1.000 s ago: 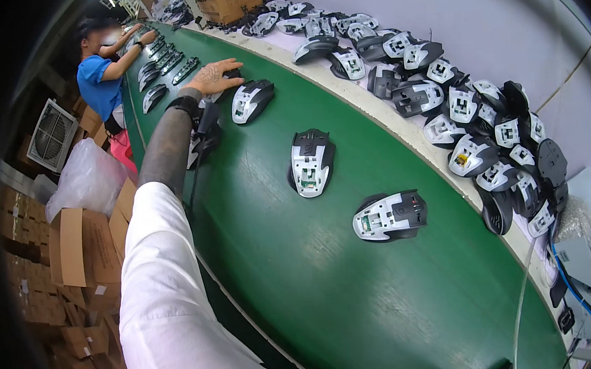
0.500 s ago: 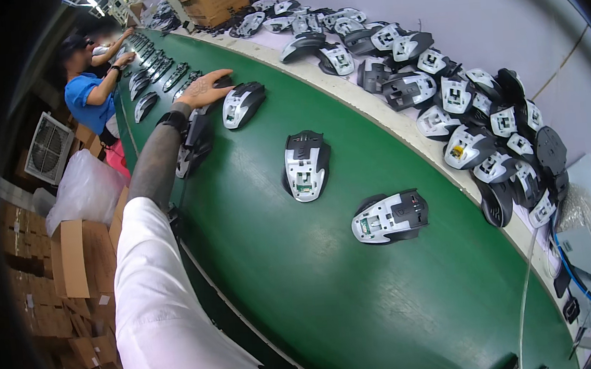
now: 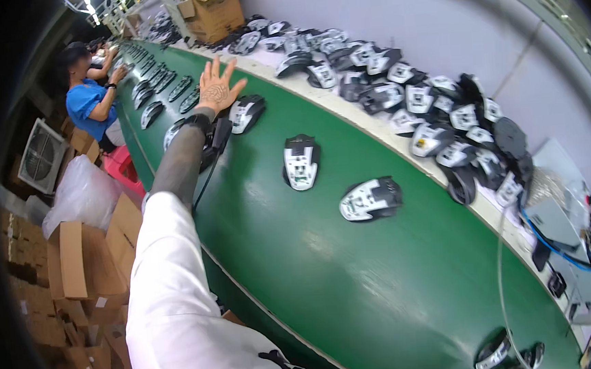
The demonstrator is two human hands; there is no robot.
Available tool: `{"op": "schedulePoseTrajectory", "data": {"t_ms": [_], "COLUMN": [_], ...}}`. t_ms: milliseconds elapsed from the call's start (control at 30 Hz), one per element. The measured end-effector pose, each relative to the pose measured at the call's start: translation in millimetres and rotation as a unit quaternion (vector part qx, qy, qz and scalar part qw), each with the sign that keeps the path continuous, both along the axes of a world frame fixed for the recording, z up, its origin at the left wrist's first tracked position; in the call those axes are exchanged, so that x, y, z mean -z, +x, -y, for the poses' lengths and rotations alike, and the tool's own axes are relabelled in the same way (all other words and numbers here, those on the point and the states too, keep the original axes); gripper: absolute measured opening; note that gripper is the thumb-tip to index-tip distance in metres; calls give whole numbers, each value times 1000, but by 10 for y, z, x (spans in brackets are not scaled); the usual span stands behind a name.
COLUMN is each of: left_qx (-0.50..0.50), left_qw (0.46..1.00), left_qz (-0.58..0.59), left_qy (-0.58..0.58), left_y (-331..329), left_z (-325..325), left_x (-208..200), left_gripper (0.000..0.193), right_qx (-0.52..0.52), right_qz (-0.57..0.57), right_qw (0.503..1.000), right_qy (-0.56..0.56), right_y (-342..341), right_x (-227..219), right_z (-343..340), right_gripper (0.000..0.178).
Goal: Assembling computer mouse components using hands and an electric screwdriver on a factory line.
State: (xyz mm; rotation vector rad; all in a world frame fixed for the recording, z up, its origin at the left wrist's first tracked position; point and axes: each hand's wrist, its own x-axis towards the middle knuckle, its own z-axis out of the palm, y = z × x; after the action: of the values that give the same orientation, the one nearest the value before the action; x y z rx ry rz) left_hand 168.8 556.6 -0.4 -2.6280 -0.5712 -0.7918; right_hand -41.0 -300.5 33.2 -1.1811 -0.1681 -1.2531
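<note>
My left hand point(image 3: 216, 87) reaches far up the green belt, fingers spread and back upward, holding nothing. A dark band circles its wrist. Just right of the hand lies a grey and black computer mouse, partly assembled point(image 3: 247, 114); whether they touch I cannot tell. Beside my forearm a dark object point(image 3: 218, 136) trails a thin black cord, its kind unclear. Closer in, two opened mouse bodies rest apart on the belt: one upright in the picture point(image 3: 301, 163), another turned sideways point(image 3: 370, 200). My right hand is out of view.
The green belt point(image 3: 281, 268) curves away, carrying several mouse parts at its far end. Along its right ledge lies a heap of mouse bodies point(image 3: 433, 139). Co-workers point(image 3: 91, 103) sit at the far left. Cardboard boxes point(image 3: 85, 261) stand left. More mice point(image 3: 492, 352) lie at lower right.
My left hand has lifted away from beside the grey mouse, its fingers now spread upward. The view has shifted, bringing more mice into sight at lower right.
</note>
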Motion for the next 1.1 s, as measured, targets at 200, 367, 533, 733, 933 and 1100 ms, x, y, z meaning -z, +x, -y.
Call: {"op": "schedulePoseTrajectory", "data": {"t_ms": [200, 367, 533, 733, 933, 1100], "left_qx": [416, 458, 408, 510, 293, 292], "left_qw": [890, 864, 863, 824, 165, 52], "left_qz": [-20, -110, -215, -176, -35, -93], "left_qy": [-183, -178, -207, -173, -941, -951], "left_y": [-326, -551, -754, -897, -1446, -1519], "left_z": [2658, 3900, 3793, 4464, 5025, 5608], "left_x": [-521, -71, -24, 88, -467, -104], "left_gripper": [48, 47, 48, 47, 54, 45], "right_qx": [-149, -423, -238, -152, -244, -368], "right_qz": [16, 36, -197, -153, -112, -64], "right_qw": [983, 880, 942, 968, 962, 927], "right_qy": [110, 211, -128, -131, -59, -28], "right_y": [-178, -336, -244, -297, -144, 53], "right_x": [-165, -158, -870, -1114, -1172, -1190], "right_z": [-279, -113, -507, -457, -649, -761], "right_gripper": [54, 48, 41, 31, 32, 36]}}
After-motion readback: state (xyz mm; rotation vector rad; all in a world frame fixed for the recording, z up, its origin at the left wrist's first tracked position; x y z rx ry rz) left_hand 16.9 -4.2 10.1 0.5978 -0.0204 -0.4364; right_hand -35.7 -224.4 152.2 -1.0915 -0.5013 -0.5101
